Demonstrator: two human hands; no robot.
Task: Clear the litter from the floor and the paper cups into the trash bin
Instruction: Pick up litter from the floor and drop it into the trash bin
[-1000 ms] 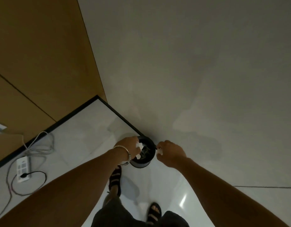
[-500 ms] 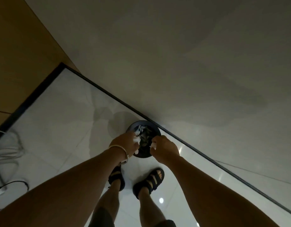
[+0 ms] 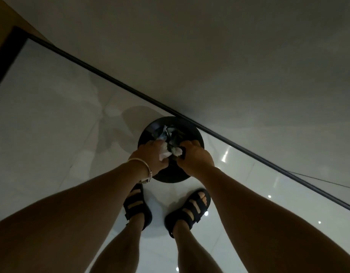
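The left hand (image 3: 150, 157) and right hand (image 3: 196, 159), each clutching crumpled white paper (image 3: 164, 153), are now arriving over the round black trash bin (image 3: 195, 133) at twelve o'clock; dropping seems next.

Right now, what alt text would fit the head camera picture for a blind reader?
Seen from above, a person's left hand and right hand each grip crumpled paper over a round black trash bin that already holds litter. The bin stands on a glossy white floor beside a black baseboard, ahead of black sandals.
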